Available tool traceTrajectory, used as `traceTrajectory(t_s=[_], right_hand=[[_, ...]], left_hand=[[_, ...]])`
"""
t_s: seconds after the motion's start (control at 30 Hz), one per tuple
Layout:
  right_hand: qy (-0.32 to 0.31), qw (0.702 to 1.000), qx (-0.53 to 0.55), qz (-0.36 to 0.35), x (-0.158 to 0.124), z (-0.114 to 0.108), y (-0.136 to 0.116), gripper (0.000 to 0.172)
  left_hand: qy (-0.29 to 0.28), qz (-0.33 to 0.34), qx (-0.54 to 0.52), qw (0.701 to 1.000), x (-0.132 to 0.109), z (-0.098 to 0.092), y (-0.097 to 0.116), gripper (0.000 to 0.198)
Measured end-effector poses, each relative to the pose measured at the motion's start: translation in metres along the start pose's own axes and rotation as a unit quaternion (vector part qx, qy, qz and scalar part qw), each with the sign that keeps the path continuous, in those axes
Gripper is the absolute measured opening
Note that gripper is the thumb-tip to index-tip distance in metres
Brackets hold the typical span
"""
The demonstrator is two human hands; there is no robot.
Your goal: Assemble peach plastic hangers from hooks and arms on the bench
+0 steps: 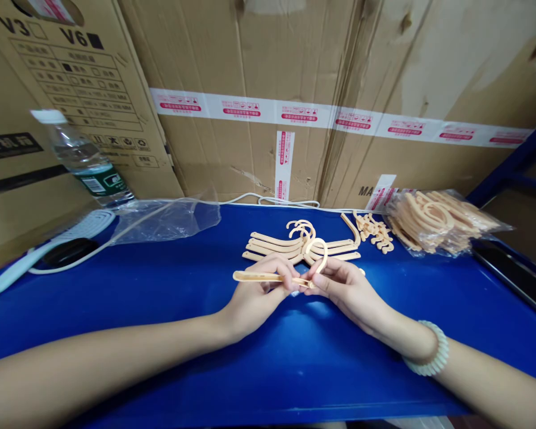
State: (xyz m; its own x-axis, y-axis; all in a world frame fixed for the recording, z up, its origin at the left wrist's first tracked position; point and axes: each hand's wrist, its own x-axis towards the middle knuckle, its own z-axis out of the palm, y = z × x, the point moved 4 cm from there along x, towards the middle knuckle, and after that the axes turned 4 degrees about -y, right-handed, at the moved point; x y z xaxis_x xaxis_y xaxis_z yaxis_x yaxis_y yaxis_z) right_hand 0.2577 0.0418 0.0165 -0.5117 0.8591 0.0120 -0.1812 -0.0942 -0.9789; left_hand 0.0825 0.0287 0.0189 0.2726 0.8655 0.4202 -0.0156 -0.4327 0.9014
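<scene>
My left hand [256, 292] is closed around a beige plastic hanger arm [256, 276], whose flat end points left. My right hand [346, 289] pinches the base of a curved beige hanger hook [324, 250]. Both pieces meet between my fingertips, above the table; whether they are joined there I cannot tell. Just behind my hands lie several beige hangers [272, 245] with their hooks pointing away from me. To their right, one loose hanger arm [351, 226] rests beside a pile of small beige hook pieces [375, 229].
Clear bags of beige hanger parts [442, 220] lie at the right, near a black phone [513, 274]. On the left are a water bottle [89, 164], a pale hairbrush [80, 229] and a plastic bag [174, 220]. A white cable [245, 196] runs along the cardboard [250, 59] behind.
</scene>
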Motion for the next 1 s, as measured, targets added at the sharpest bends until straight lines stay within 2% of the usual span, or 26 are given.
traceTrajectory(t_s=[0.2,0.33,0.5,0.77,1.0], right_hand=[[0.031,0.999,-0.012,-0.006,-0.005,0.001,0.002,0.029],[0.012,1.000,0.020,0.016,-0.005,0.003,0.002,0.028],[0.016,0.997,0.067,0.022,-0.002,0.000,0.003,0.027],[-0.012,0.998,0.058,0.018,-0.002,0.002,0.001,0.024],[-0.016,0.998,0.056,0.017,-0.002,0.003,0.001,0.027]], left_hand=[[-0.031,0.019,-0.011,0.999,-0.002,0.003,0.006,0.015],[-0.017,-0.016,-0.047,0.999,-0.001,0.005,0.002,0.015],[0.019,-0.045,-0.033,0.998,0.000,0.001,-0.009,0.019],[0.003,-0.051,-0.073,0.996,0.000,0.004,-0.008,0.019],[0.004,-0.056,-0.064,0.996,0.000,0.004,-0.005,0.024]])
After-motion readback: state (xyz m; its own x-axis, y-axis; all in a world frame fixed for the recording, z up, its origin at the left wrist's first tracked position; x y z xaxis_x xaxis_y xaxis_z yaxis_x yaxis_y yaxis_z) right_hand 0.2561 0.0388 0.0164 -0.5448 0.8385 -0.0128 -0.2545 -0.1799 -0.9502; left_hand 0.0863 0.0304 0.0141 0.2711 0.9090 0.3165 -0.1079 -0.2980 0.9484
